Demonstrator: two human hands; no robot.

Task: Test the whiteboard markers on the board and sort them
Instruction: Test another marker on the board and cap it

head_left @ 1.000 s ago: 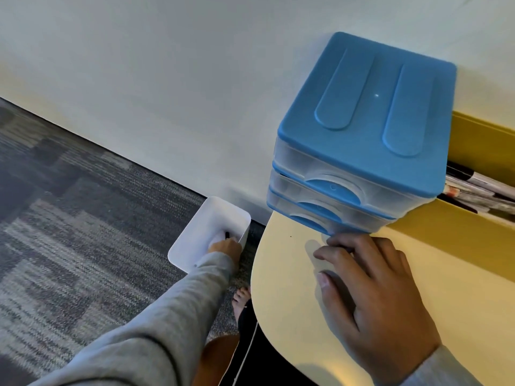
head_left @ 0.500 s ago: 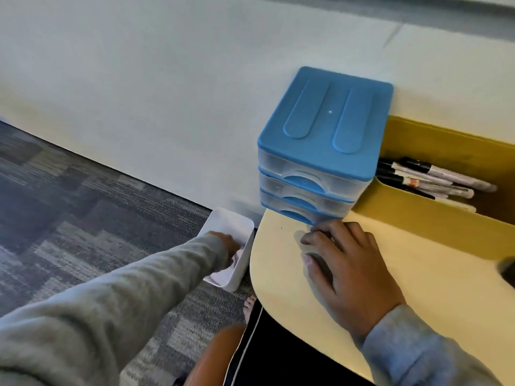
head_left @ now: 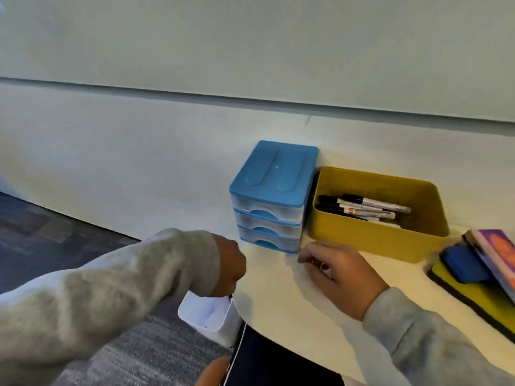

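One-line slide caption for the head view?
Left hand above white bin, right hand on table beside blue drawers; markers in yellow tray.

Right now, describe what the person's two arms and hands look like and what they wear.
Both arms wear loose, light grey knit sleeves with ribbed cuffs at the wrists. The left hand and right hand are bare: no gloves, and no rings or watch can be made out in this blurred view.

left hand blurred, books cut off
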